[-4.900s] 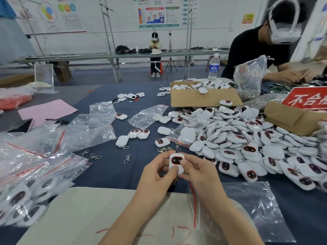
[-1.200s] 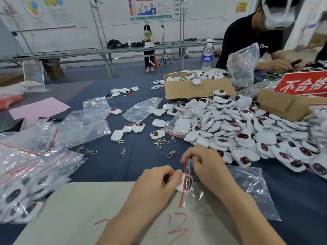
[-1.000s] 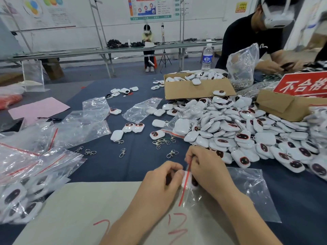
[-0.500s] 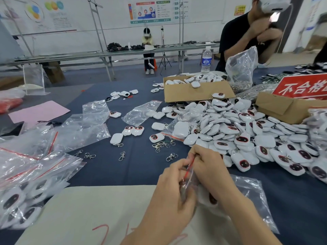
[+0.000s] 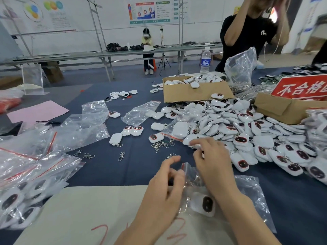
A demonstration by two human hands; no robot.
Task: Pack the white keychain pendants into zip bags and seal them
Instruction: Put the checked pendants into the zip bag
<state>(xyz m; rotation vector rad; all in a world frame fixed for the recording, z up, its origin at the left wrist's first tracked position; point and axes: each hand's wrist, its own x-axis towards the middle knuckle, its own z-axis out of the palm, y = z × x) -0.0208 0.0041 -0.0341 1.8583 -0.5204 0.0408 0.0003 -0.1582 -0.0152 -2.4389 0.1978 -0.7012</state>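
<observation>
Where the two wrists meet near the front of the worktop (image 5: 134, 167), a white keychain pendant (image 5: 203, 205) with a dark oval face lies inside a clear zip bag (image 5: 251, 195), resting on a pale sheet (image 5: 85, 213) marked with red strokes. The left hand (image 5: 166, 188) pinches the bag's upper edge between thumb and curled fingers, close to the red seal strip. The right hand (image 5: 210, 161) reaches forward over the bag, its fingertips closing on a loose pendant (image 5: 192, 140) at the near edge of the big heap of pendants (image 5: 247, 131); how firmly it grips is hard to tell. Loose metal clasps (image 5: 159, 145) lie scattered just beyond the hands. To the left sit empty zip bags (image 5: 79, 128) and a pile of filled bags (image 5: 21, 198). Behind the heap stands an open cardboard box (image 5: 192, 93) holding more pendants, with a red sign (image 5: 300, 88) on another box to the right and a water bottle (image 5: 205, 61) farther back.
</observation>
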